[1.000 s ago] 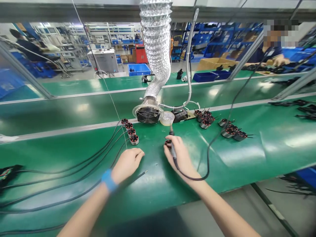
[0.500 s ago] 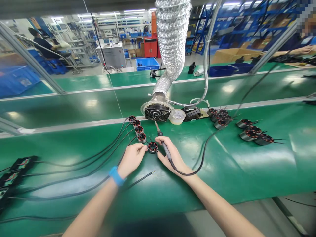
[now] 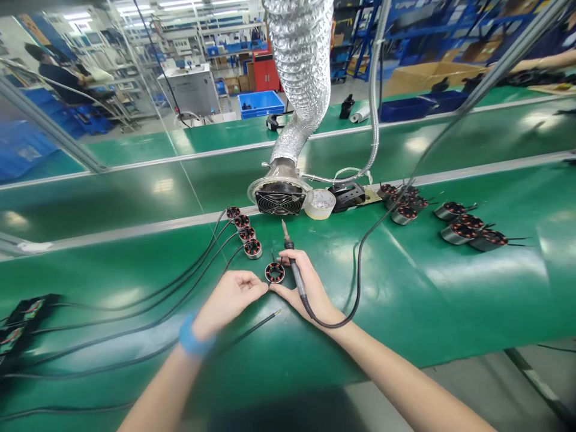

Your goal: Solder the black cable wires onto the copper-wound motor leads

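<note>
A round motor part [image 3: 275,273] with dark and copper-coloured coils rests on the green bench between my hands. My left hand [image 3: 233,298] is pinched at its lower left edge; whatever lies between the fingertips is too small to make out. My right hand [image 3: 308,288] holds a soldering iron [image 3: 297,277], its tip pointing up and away, while the thumb reaches the near edge of the motor part. Several similar motors [image 3: 252,248], joined to black cables, stand in a row at the upper left. A loose black cable [image 3: 258,324] with a bare end lies nearer me.
A fume extractor [image 3: 279,201] on a silver duct is beyond my hands, beside a round tub [image 3: 320,205]. More motors [image 3: 459,231] sit to the right. A dark circuit-board holder [image 3: 27,318] lies far left. People's arms show in the background.
The camera view has shifted slightly. My left fingertips and right thumb have come closer together, at the near side of the motor part. The iron's cable has swung.
</note>
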`<state>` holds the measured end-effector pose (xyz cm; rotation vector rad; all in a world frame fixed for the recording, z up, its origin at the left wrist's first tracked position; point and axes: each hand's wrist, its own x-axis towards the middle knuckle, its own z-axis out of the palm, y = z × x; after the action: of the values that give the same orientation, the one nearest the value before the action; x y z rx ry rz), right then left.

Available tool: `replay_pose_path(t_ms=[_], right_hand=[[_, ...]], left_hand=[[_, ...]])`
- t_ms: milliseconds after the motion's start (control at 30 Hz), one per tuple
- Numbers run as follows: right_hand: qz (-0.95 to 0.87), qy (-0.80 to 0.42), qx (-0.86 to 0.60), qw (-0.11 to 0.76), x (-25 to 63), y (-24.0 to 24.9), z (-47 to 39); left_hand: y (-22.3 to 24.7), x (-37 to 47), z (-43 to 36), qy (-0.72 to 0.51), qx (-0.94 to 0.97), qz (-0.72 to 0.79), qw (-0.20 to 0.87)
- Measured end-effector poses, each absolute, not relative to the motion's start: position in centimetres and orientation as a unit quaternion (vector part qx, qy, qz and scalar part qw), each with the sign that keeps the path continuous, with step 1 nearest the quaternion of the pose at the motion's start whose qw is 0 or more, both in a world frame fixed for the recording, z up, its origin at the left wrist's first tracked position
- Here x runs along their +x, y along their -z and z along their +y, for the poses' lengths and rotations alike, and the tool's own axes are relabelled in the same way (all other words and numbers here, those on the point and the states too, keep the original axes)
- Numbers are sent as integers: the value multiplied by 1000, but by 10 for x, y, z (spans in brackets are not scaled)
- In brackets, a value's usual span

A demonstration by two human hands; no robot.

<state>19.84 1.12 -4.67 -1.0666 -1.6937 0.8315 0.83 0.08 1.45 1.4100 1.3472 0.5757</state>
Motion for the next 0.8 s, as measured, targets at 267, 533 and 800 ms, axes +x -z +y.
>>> replay_pose_path(t_ms=[267,533,800], right_hand=[[-669,-365,-430,484,197,49,10],[-674,-341,-440,485,195,53,7],[-656,-363,-418,512,193,53,5]], left_hand=[[-11,15,1,-260,551,576,545],[-5,22,15,-298,569,565,518],[-12,40,48,-327,614,582,421]])
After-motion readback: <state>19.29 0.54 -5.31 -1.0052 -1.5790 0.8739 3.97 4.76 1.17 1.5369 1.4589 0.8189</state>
